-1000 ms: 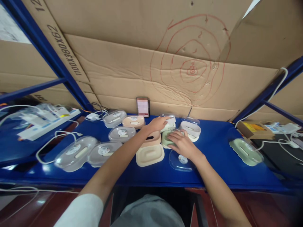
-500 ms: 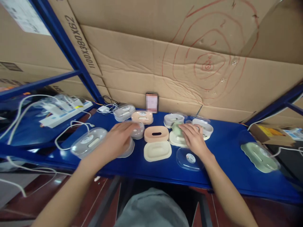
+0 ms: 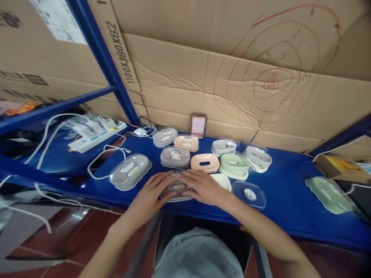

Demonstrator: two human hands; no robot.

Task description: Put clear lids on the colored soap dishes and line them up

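In the head view, a grey rounded-oblong box (image 3: 177, 187) with a glossy clear plastic lid sits near the front edge of the smooth blue counter (image 3: 285, 195). Behind it stand a lidded grey box (image 3: 175, 157) and an open peach box (image 3: 205, 163) with a dark slot; a pale green box (image 3: 233, 165) rests on a cream base. A loose clear lid (image 3: 249, 194) with a round sticker lies right of a cream tray (image 3: 222, 181), which the right hand (image 3: 203, 186) partly hides. The left hand (image 3: 154, 189) and right hand both touch the front box from either side, loosely open, fingers extended over its lid.
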